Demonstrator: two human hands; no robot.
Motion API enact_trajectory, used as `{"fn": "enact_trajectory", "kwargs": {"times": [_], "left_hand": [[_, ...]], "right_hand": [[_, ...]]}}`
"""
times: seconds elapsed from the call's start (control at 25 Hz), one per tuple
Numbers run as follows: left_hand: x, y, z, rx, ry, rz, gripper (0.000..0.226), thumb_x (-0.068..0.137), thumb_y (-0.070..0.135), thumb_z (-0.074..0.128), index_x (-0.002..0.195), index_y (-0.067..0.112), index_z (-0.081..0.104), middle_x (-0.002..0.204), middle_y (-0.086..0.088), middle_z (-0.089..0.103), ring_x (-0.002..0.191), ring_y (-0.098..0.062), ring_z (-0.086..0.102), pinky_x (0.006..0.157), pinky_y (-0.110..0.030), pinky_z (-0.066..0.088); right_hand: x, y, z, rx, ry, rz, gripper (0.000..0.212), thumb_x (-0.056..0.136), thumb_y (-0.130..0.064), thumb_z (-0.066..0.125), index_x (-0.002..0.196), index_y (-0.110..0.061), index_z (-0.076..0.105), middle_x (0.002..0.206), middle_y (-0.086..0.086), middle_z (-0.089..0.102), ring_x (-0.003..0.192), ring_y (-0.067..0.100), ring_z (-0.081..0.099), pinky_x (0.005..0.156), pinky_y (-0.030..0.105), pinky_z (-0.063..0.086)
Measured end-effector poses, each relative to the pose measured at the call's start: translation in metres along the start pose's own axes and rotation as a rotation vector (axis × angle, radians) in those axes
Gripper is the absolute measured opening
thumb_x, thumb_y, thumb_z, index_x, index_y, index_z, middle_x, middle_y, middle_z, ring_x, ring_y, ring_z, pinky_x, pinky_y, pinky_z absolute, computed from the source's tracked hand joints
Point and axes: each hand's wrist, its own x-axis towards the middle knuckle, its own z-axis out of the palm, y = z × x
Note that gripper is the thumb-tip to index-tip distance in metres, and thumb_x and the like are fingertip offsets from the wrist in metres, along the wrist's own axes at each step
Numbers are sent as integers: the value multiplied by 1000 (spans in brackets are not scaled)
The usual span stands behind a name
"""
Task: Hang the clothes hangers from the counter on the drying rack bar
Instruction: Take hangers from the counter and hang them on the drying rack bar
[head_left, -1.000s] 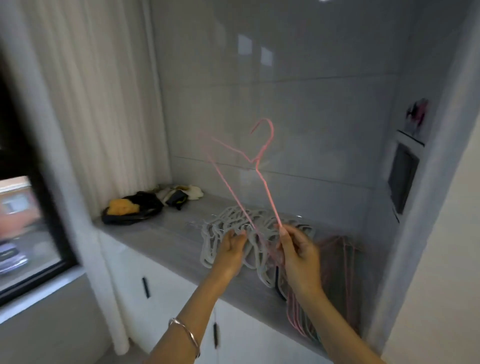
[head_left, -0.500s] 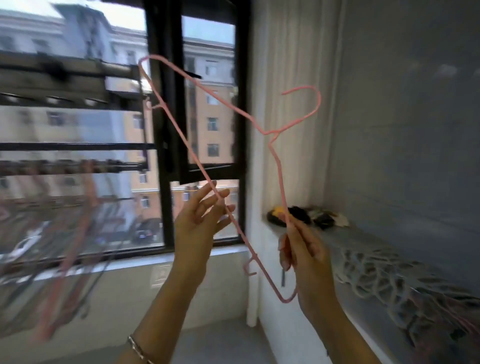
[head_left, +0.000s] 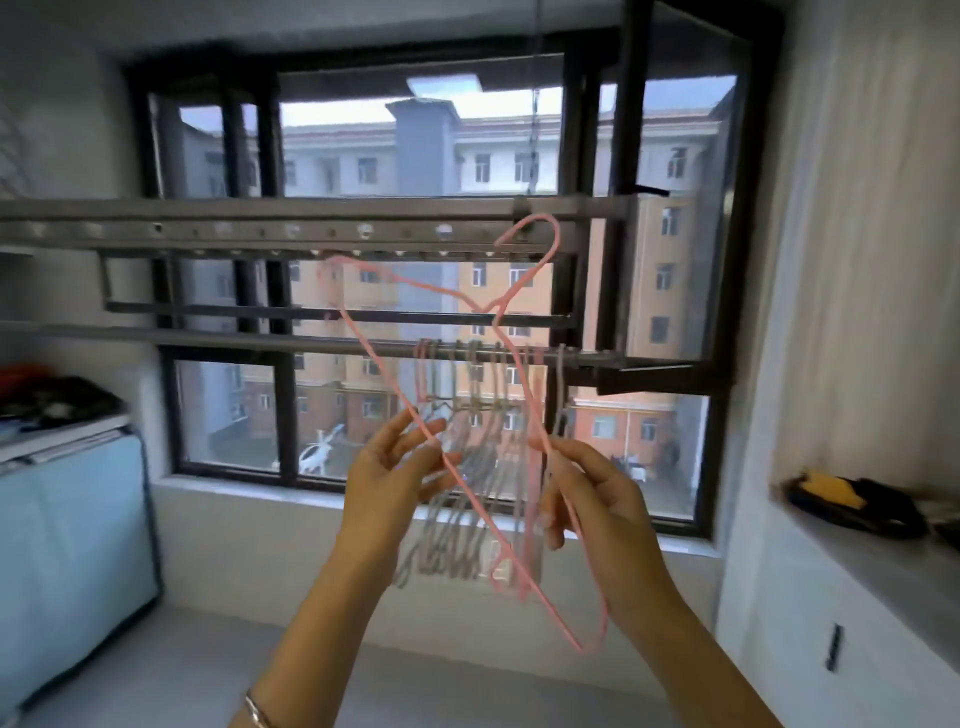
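A thin pink hanger is held tilted in front of the window, its hook up near the perforated top rail of the drying rack. My right hand pinches one side arm of it between thumb and fingers. Straight fingers of my left hand touch its long bottom bar. Behind the hands, several grey and pink hangers hang on the drying rack bar. The counter runs along the right wall.
A black and yellow bundle lies at the counter's far end. A light blue cabinet with clutter on top stands at the left. A dark-framed window fills the wall behind the rack. White curtain hangs at the right.
I have turned left from the counter to face the window and rack. The pink hanger came with me and now sits in front of the hung hangers, hook near the top rail.
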Motion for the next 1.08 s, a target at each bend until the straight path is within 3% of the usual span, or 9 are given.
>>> {"fn": "enact_trajectory", "kwargs": {"times": [0.16,0.36,0.44,0.6,0.76,0.84,0.92,1.0,1.08], "left_hand": [[34,-9,-70,39,-49,-162,32,90,0,55,122,4,56,106,-10,69,78,-18,69,56,-17,54],[84,-38,-115,70,-105,-336,19,89,-5,53,107,-5,60,85,-14,65,67,-15,67,58,-18,57],[105,-50,-125,73,-112,-386,16,90,-4,52,103,-4,61,86,-17,64,68,-15,67,56,-17,56],[142,-67,-131,16,-165,-461,26,91,0,53,116,-7,57,104,-21,65,87,-22,66,59,-20,56],[153,-79,-122,-54,-280,-572,47,91,33,56,118,-6,56,103,-20,61,94,-28,61,79,-32,53],[153,-77,-118,-45,-370,-615,58,87,51,53,95,-4,70,91,-18,67,90,-27,63,80,-34,52],[156,-77,-115,-46,-409,-631,66,82,60,51,79,-2,72,92,-20,68,90,-29,64,73,-33,51],[160,-78,-113,-15,-471,-643,75,78,65,51,91,-7,67,100,-23,66,94,-31,65,73,-33,53],[163,-81,-111,-7,-520,-650,85,73,69,54,108,-8,61,111,-26,64,104,-34,64,80,-36,54]], "right_hand": [[16,23,66,15,-27,91,27,95,-6,42,113,-11,62,51,3,51,43,11,45,43,20,42],[46,48,126,-74,25,187,27,95,-6,44,106,-17,65,53,2,52,45,9,47,45,19,41],[61,59,143,-128,66,209,26,95,-7,44,108,-17,64,55,3,52,47,10,47,47,20,41],[89,80,159,-205,146,251,26,96,-16,46,118,-14,59,58,3,56,48,11,51,49,23,45],[102,96,158,-365,166,315,35,95,-23,47,129,-15,50,66,3,59,56,11,58,55,20,50],[105,102,160,-436,148,331,37,96,-26,47,131,-17,48,67,4,60,59,12,59,59,23,53],[108,106,162,-476,138,335,38,96,-28,45,133,-19,47,69,4,61,64,14,61,67,29,54],[113,106,163,-486,127,351,36,98,-27,43,132,-18,49,72,1,60,64,11,62,68,26,55],[115,106,161,-511,128,356,33,98,-24,41,129,-17,51,72,0,60,56,6,60,58,19,52]]}}
